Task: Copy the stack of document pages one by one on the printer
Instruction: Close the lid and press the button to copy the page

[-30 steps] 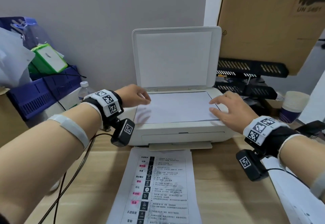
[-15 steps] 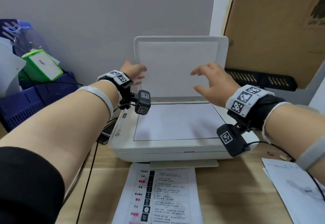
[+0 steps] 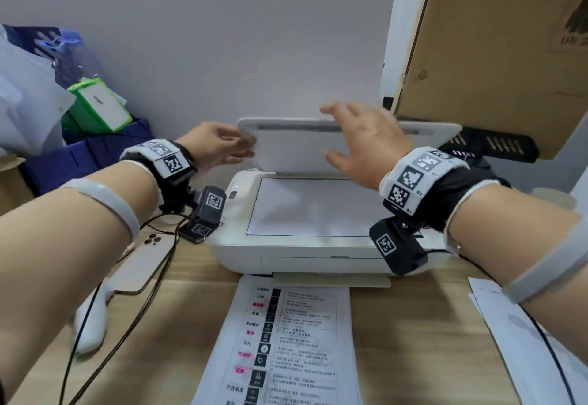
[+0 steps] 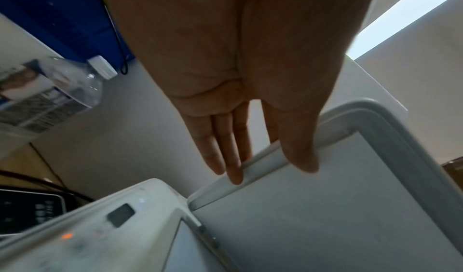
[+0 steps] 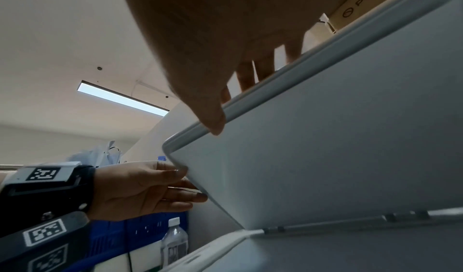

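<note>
The white printer (image 3: pixel 286 255) stands on the wooden table with a blank-side-up sheet (image 3: pixel 311 207) lying on its scanner glass. Its lid (image 3: pixel 292 150) is tilted forward, roughly halfway down. My left hand (image 3: pixel 245 147) holds the lid's left edge, thumb on the inner face and straight fingers behind, as the left wrist view shows (image 4: pixel 263 167). My right hand (image 3: pixel 350 131) grips the lid's top rim, fingers over the back and thumb on the front edge (image 5: pixel 225 98). A printed page (image 3: pixel 286 341) lies in front of the printer.
More pages (image 3: pixel 525 341) lie at the right table edge. A phone (image 3: pixel 143 261) and cables lie left of the printer, a water bottle (image 5: pixel 175 242) and blue crate (image 3: pixel 79 156) beyond. A PICO cardboard box (image 3: pixel 493 54) and black trays (image 3: pixel 493 143) stand at the right.
Both hands left the sheet on the glass, rose to the upright lid and took hold of it. The lid has swung forward to about halfway down.
</note>
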